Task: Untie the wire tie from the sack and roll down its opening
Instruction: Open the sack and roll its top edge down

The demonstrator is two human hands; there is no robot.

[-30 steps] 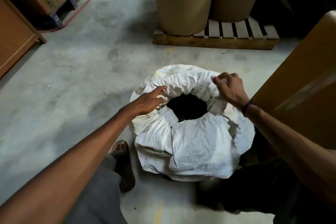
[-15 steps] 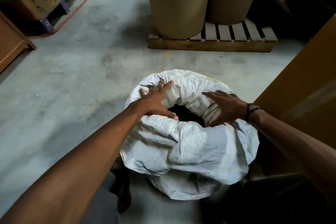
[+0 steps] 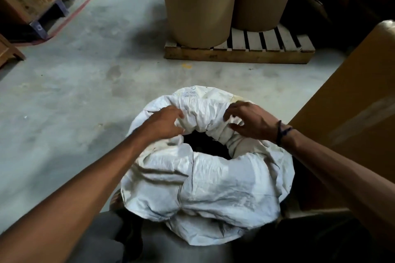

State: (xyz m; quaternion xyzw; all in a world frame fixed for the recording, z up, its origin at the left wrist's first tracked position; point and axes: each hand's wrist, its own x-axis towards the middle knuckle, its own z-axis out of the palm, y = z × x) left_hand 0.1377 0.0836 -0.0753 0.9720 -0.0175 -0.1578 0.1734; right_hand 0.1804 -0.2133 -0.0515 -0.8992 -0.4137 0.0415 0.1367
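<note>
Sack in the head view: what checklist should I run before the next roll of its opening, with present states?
1. Wire tie off the sack: cannot tell; none in view.
2. Opening uncovered: ok, a dark gap shows.
3. Left hand on the far rim: ok, fingers curled into the fabric.
4. Right hand gripping the rim: cannot tell; its fingers curl over it.
5. Rim rolled evenly: not ok, the near side is bunched in loose folds.
</note>
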